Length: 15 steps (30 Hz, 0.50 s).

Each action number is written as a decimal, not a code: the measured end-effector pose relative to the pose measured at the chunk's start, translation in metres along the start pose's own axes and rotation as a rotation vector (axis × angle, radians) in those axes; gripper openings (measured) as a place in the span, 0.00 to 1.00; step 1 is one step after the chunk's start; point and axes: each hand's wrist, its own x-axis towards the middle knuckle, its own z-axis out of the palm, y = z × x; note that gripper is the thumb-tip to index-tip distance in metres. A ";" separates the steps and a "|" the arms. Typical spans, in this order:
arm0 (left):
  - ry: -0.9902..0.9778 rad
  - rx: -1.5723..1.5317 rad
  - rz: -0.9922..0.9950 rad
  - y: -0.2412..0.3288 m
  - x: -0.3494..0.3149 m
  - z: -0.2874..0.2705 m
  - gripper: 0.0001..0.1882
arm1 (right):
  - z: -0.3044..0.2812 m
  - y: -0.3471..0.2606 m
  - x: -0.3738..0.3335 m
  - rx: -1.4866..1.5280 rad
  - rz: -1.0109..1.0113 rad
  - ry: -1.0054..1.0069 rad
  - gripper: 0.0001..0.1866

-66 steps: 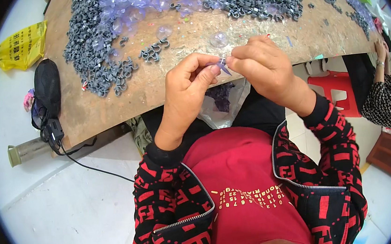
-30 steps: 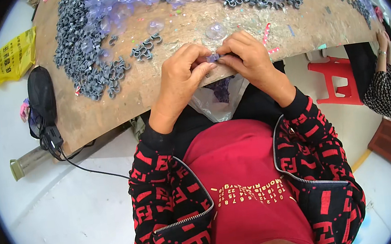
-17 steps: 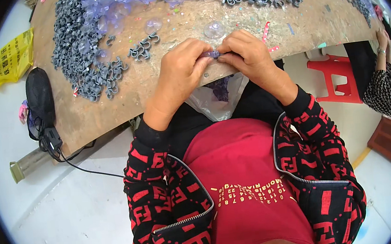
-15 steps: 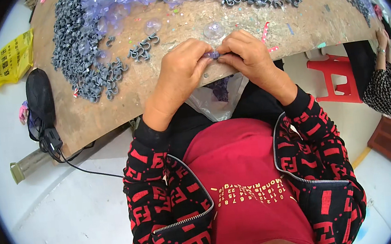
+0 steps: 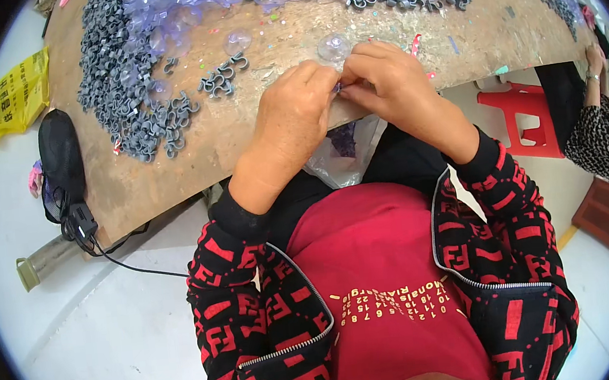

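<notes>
Close together at the table's front edge, my left hand [image 5: 295, 110] and my right hand [image 5: 396, 86] are both closed, thumbs and forefingers pinching a small bluish clear suction cup [image 5: 338, 88] between them. Fingers cover most of it, so whether a clip is attached cannot be told. Just beyond the fingertips a clear suction cup [image 5: 333, 46] lies on the wooden table [image 5: 240, 134]. Left of my left hand sits a small group of grey plastic clips [image 5: 222, 77]. Another clear suction cup [image 5: 237, 42] rests behind that group.
Piles of grey clips [image 5: 117, 76] and bluish suction cups [image 5: 184, 7] spread over the far and left table. A plastic bag [image 5: 342, 161] hangs below the edge at my lap. A yellow bag [image 5: 13, 97] and black pouch [image 5: 61, 155] are left; a red stool [image 5: 525, 121] and another person's arm [image 5: 594, 89] right.
My hands have come closer together, the left turning inward and rising slightly. The suction cup between the fingertips is now more hidden.
</notes>
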 end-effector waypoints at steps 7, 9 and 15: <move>-0.071 -0.068 0.071 -0.013 0.014 -0.004 0.04 | -0.001 -0.001 0.001 0.155 0.182 -0.070 0.08; -0.090 -0.087 0.078 -0.014 0.015 -0.005 0.04 | 0.000 -0.004 -0.001 0.172 0.226 -0.071 0.08; -0.116 -0.111 0.089 -0.015 0.020 -0.006 0.05 | 0.003 -0.006 -0.004 0.126 0.251 -0.043 0.09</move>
